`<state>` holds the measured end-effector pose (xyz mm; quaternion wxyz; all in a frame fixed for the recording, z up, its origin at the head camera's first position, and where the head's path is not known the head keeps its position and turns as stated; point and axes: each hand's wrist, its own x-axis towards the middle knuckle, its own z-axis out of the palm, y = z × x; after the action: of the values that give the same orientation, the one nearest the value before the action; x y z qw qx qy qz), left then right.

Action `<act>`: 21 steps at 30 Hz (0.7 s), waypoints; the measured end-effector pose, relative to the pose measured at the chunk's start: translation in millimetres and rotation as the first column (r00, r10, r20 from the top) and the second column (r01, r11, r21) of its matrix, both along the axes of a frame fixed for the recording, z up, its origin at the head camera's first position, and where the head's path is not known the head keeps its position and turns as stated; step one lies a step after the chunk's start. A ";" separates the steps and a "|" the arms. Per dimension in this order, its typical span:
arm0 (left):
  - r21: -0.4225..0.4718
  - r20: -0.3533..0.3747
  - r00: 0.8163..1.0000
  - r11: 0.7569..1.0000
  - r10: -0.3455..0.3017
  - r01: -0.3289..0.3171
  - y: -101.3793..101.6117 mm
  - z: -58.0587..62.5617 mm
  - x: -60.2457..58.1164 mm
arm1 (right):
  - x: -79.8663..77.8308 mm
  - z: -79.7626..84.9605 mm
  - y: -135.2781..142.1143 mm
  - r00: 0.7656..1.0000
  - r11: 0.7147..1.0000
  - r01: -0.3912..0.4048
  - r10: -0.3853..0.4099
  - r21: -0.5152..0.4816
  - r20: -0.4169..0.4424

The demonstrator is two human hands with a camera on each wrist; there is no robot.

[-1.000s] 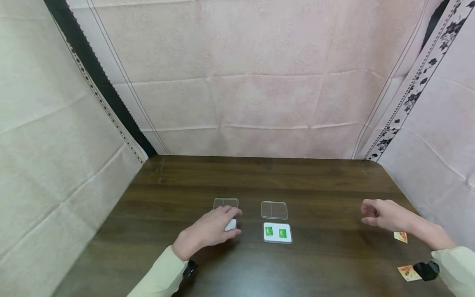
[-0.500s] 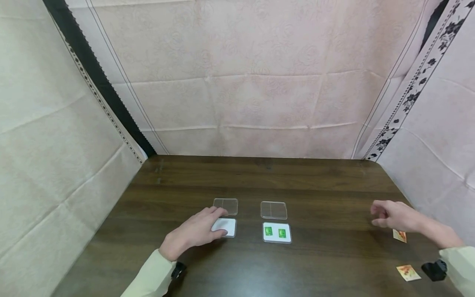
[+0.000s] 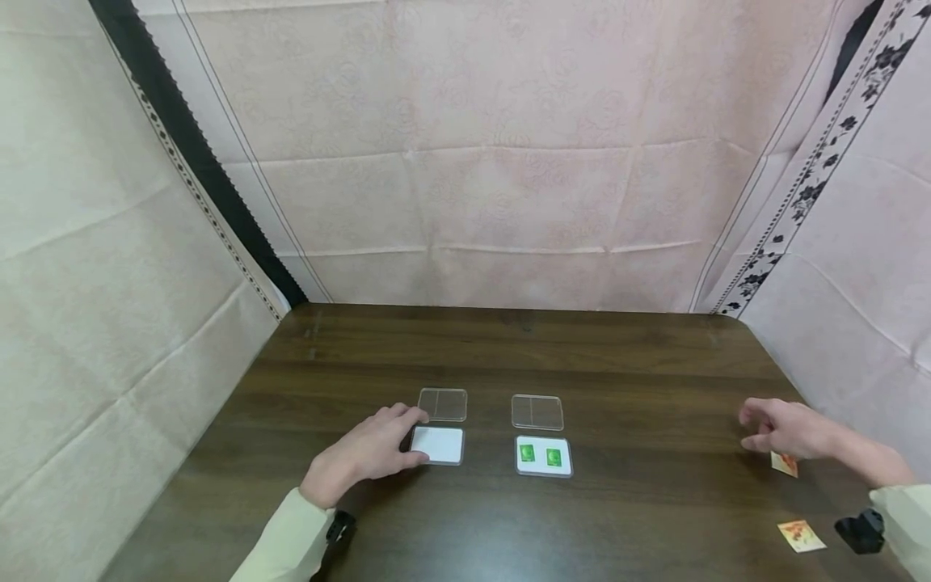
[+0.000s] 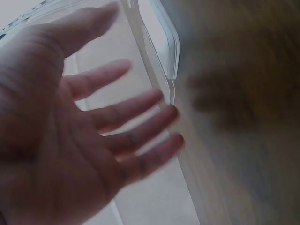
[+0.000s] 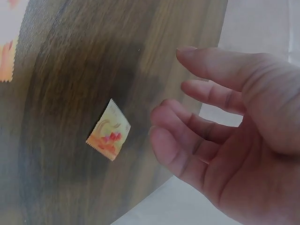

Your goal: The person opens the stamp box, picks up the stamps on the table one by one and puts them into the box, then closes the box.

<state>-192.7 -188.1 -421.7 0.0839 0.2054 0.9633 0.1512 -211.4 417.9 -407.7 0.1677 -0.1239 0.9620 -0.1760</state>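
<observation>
My left hand (image 3: 367, 453) hovers at the left edge of a white flat case (image 3: 437, 445), fingers spread and relaxed. In the left wrist view the palm (image 4: 70, 136) shows with nothing in it, and the case's corner (image 4: 171, 51) lies past the fingertips. Two small green pieces sit apart on another white case (image 3: 541, 455) to the right. Far right, my right hand (image 3: 793, 428) hangs loosely curled and bare over the table beside a small orange-yellow stamp (image 3: 784, 465), whose toothed edges show in the right wrist view. A second stamp (image 3: 802, 536) lies nearer me.
Behind the white cases lie two clear plastic lids, one on the left (image 3: 443, 404) and one on the right (image 3: 537, 412). Pale cloth (image 3: 509, 202) hangs around the dark wooden table (image 3: 618, 356). A black wrist camera (image 3: 861, 531) sits by the right sleeve.
My left hand has drawn back to the left, off the left white case, uncovering it and its clear lid. My right hand has shifted right, toward the upper stamp.
</observation>
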 end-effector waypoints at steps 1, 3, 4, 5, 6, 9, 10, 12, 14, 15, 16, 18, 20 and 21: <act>-0.010 0.007 1.000 1.000 0.009 -0.009 -0.5 0.1 -0.6 | -0.1 -1.0 1.9 1.000 1.000 0.005 -0.005 -0.010 0.013; -0.024 0.019 1.000 1.000 0.021 -0.020 -1.1 0.4 -1.6 | -0.3 -2.1 5.5 1.000 1.000 0.008 -0.007 -0.029 0.031; -0.030 0.023 0.999 0.999 0.026 -0.025 -1.6 0.0 -2.0 | -0.5 -2.3 6.9 0.999 0.999 0.009 -0.007 -0.037 0.036; -0.033 0.026 0.999 0.999 0.029 -0.029 -2.0 -0.3 -2.2 | -0.7 -2.6 8.3 0.999 0.999 0.003 -0.002 -0.042 0.036; -0.035 0.028 0.999 0.999 0.033 -0.032 -2.5 -0.9 -2.4 | -0.9 -2.5 9.3 0.999 0.999 0.005 -0.003 -0.046 0.040; -0.040 0.035 0.998 0.998 0.046 -0.044 -4.6 -3.4 -2.3 | -1.2 -3.3 11.9 0.999 0.999 -0.001 0.004 -0.050 0.046; -0.040 0.037 0.998 0.998 0.050 -0.048 -5.3 -4.3 -2.3 | -1.2 -3.8 12.5 0.998 0.999 0.007 -0.005 -0.050 0.055; -0.039 0.044 0.998 0.998 0.055 -0.053 -6.7 -5.9 -2.4 | -1.0 -5.0 14.1 0.998 0.999 0.008 -0.005 -0.051 0.057; -0.034 0.049 0.997 0.998 0.059 -0.057 -7.9 -7.1 -2.8 | -0.9 -6.0 16.2 0.997 0.998 0.018 -0.014 -0.054 0.071; -0.034 0.051 0.997 0.998 0.059 -0.058 -8.4 -7.5 -3.1 | -0.7 -6.4 17.4 0.997 0.998 0.017 -0.012 -0.061 0.079; -0.034 0.053 0.997 0.998 0.060 -0.058 -8.8 -7.7 -3.3 | -0.6 -6.6 18.7 0.996 0.997 0.023 -0.017 -0.069 0.090; -0.032 0.056 0.997 0.998 0.060 -0.058 -9.3 -7.6 -3.8 | -0.3 -7.4 22.0 0.995 0.996 0.024 -0.015 -0.082 0.101; -0.031 0.059 0.997 0.998 0.059 -0.057 -9.4 -7.0 -4.2 | -0.2 -8.5 25.3 0.993 0.996 0.037 -0.027 -0.085 0.112; -0.031 0.062 0.996 0.998 0.060 -0.058 -9.3 -6.4 -4.2 | 0.0 -9.2 26.9 0.993 0.996 0.044 -0.035 -0.083 0.112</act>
<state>-196.8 -197.4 -428.1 0.1128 0.1709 0.9679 0.1461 -211.4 444.8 -416.9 0.2117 -0.1020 0.9452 -0.2267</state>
